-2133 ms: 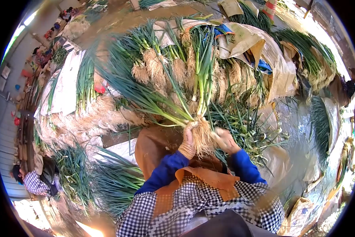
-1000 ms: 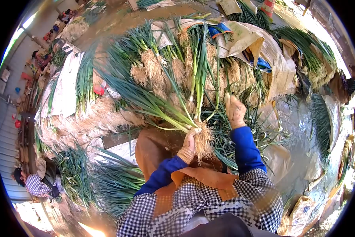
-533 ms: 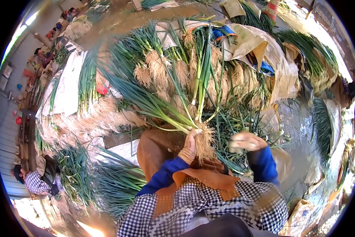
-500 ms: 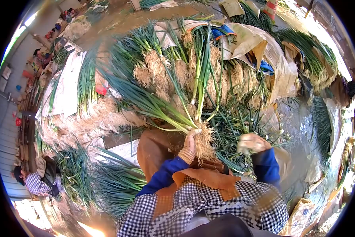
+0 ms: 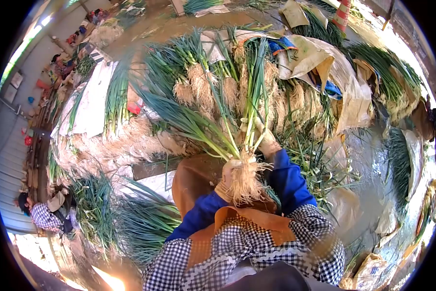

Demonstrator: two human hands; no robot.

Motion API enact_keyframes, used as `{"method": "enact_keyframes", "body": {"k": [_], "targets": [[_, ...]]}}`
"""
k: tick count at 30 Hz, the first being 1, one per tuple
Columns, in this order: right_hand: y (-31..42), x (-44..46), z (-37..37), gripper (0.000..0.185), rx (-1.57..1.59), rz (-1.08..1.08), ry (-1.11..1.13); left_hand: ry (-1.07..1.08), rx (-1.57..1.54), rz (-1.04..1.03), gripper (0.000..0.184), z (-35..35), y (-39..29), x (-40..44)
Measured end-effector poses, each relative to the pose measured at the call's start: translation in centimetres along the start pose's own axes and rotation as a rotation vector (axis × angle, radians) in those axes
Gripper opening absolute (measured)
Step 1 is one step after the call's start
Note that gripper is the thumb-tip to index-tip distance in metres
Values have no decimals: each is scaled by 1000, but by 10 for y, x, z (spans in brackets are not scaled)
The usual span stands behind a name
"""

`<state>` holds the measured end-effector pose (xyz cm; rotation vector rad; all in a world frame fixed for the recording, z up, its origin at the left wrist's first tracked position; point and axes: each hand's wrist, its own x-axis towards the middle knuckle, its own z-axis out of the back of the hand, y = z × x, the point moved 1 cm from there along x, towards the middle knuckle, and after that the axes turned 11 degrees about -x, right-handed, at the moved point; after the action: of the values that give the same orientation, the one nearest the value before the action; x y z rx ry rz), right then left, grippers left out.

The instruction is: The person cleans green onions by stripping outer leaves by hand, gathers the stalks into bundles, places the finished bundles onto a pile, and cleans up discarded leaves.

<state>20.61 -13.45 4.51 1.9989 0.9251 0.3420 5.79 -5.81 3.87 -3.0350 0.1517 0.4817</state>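
My left hand [image 5: 226, 175] is closed round a bunch of green onions [image 5: 244, 153] just above its pale, tangled roots, in front of my apron. The green leaves fan out away from me, some leaning to the left and some pointing straight up. My right hand [image 5: 267, 141] reaches in from the right and is closed at the whitish stalks on the bunch's right side. Its fingertips are partly hidden among the stalks, so how many it grips does not show. The roots hang over my lap toward the brown apron [image 5: 192, 182].
Rows of bundled green onions [image 5: 198, 82] lie ahead, roots toward me. Loose green leaves [image 5: 319, 165] are heaped at right, more onions [image 5: 140, 223] at left. A beige sheet [image 5: 353, 97] covers part of the rows. Another person [image 5: 46, 213] sits far left; a striped cone [image 5: 342, 14] stands behind.
My right hand has moved left and forward from above the leaf heap to the stalks, and closed there. My left hand still holds the bunch, slightly lower and further left.
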Motion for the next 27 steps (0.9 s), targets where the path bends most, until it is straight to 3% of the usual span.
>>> {"method": "enact_keyframes", "body": {"k": [1,3,4,5,6,8,9,10,12,14,16,18,20,23,27], "targets": [[-1,7,-8,38,-95,91,-101,234,-158,145,42,2,-4,0],[3,2,-23,32,-252,196,-205,463,-351,189,39,33,-13,4],[5,-1,-29,29,-296,257,-236,311,-191,124,34,23,-13,-10],[-12,7,-14,26,-744,344,-385,154,-25,84,28,13,-13,-23],[-29,14,0,23,-1187,379,-598,179,63,15,26,-10,-7,-32],[-46,8,24,30,-1609,352,-563,109,31,2,23,35,-6,-11],[-38,2,21,35,-1754,448,-532,15,70,-20,23,33,-3,-11],[-37,5,19,35,-1755,447,-530,-78,105,-43,23,23,2,-13],[-39,13,20,46,-513,73,-210,-130,173,-50,27,5,8,-14],[-27,13,25,50,136,-122,49,8,-71,15,30,-8,12,-13],[-35,25,15,48,215,53,-119,47,-112,66,34,22,9,3],[-57,38,23,49,168,58,-109,-7,-48,44,36,27,10,3],[-66,41,29,47,109,93,-156,71,-93,67,34,29,10,2],[-73,40,37,44,-10,146,-221,-41,45,21,31,64,6,12],[-76,32,49,39,-227,202,-319,-34,2,16,30,48,9,7]]}}
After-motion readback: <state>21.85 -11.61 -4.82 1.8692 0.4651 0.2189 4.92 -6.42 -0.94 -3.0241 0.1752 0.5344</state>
